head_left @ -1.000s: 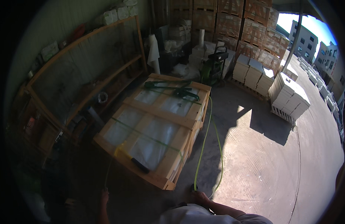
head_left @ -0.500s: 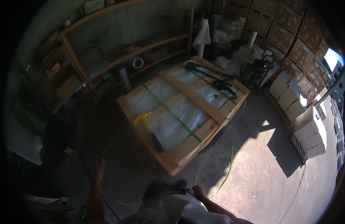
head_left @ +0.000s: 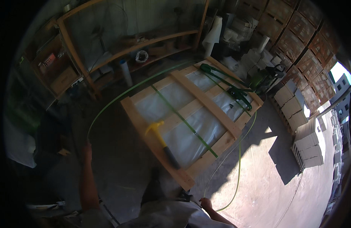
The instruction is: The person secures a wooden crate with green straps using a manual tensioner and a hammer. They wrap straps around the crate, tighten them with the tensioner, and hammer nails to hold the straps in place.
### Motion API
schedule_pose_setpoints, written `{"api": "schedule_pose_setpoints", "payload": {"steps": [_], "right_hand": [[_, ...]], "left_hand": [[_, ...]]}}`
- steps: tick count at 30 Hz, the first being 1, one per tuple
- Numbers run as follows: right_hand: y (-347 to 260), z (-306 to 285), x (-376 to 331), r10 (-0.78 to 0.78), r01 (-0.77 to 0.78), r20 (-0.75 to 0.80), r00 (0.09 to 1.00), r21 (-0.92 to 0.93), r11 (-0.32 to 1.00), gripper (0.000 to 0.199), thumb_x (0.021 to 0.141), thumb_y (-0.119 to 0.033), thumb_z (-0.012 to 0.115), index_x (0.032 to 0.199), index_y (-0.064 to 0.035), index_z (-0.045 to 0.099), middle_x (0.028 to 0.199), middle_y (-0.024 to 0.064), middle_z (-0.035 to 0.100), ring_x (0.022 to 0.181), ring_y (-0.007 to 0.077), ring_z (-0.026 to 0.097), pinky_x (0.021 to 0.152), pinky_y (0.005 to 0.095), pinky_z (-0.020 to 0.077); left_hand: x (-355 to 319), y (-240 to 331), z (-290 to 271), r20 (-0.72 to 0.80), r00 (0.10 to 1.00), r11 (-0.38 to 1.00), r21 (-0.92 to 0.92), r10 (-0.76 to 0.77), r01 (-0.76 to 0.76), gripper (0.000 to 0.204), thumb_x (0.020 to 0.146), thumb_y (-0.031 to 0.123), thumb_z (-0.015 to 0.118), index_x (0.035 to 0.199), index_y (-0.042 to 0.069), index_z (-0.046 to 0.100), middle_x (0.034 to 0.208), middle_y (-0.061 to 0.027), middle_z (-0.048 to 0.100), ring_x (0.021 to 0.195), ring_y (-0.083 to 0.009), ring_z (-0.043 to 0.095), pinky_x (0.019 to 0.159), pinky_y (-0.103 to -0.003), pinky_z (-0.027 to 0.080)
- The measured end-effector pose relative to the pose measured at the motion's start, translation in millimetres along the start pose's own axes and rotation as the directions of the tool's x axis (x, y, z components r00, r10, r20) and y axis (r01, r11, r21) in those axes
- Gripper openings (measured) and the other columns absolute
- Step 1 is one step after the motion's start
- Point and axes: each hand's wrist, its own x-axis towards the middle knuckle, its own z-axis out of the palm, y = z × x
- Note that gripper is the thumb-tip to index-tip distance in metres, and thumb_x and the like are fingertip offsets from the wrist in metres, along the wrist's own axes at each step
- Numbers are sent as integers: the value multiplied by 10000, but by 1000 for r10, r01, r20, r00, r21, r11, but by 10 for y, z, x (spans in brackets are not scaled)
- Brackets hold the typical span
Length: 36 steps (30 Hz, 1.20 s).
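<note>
A long green strap (head_left: pixel 119 94) rises from my left hand (head_left: pixel 87 152) and arcs behind the far side of a wooden crate (head_left: pixel 204 102). My left hand is closed on it, out to the left of the crate. Low in front of my body, my right hand (head_left: pixel 206 204) is closed on a stretch of strap that loops toward the crate's right side. On the crate, over white plastic sheeting, lie a hammer (head_left: pixel 160 141) with a yellow head and black grip, and green long-handled tools (head_left: pixel 228 85). Another green strap (head_left: pixel 183 119) runs tight across the crate.
Wooden shelving (head_left: pixel 152 40) stands along the back wall, with a white tube (head_left: pixel 126 72) before it. Cartons on pallets (head_left: pixel 310 140) and tall stacks of boxes (head_left: pixel 297 34) line the right. A dark machine (head_left: pixel 267 79) stands past the crate's far right corner.
My left hand has moved up and to the left, and the strap from it now arcs high behind the crate. My right hand is slightly lower and farther right in the tilted view.
</note>
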Motion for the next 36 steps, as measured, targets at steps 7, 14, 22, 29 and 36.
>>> {"api": "schedule_pose_setpoints", "payload": {"steps": [7,14,22,29,36], "right_hand": [[-299,18,111,43,-41,32,999,-53,998,208,843,-122,471,874,-92,674,914,156,670,883,331,644,765,453,516],[-635,-217,98,439,-398,170,882,-229,888,216,871,-224,512,839,-48,632,830,174,655,798,372,648,668,468,530],[-1139,-417,-12,690,-692,43,722,29,722,211,834,-275,541,915,-148,690,903,96,691,868,279,674,719,410,535],[-1534,-899,-110,799,-691,-5,601,498,523,691,950,-611,183,1076,-118,651,1117,206,633,1124,402,555,945,521,410],[-929,-1174,-508,645,-592,148,750,586,554,817,845,-730,268,1145,-63,633,1082,219,627,1051,352,587,903,449,433]], "left_hand": [[1447,-442,739,32,985,796,585,167,-154,363,1000,317,405,1188,52,566,958,-199,605,782,-294,605,645,-424,486],[1410,-1292,1533,322,724,481,575,610,-661,428,998,297,418,1353,62,463,1356,-193,459,1222,-313,482,934,-451,446],[-972,-2065,1911,789,587,-180,560,-182,-809,535,984,369,407,1429,75,375,1480,-127,347,1343,-330,346,1102,-510,266],[-1520,-1915,2255,701,673,209,713,-237,-669,474,955,202,436,1393,24,405,1415,-178,429,1285,-325,431,1065,-450,351],[-2797,-1760,2017,593,805,515,690,2,-509,415,961,165,415,1333,-15,453,1347,-233,474,1226,-358,482,1035,-435,390]]}}
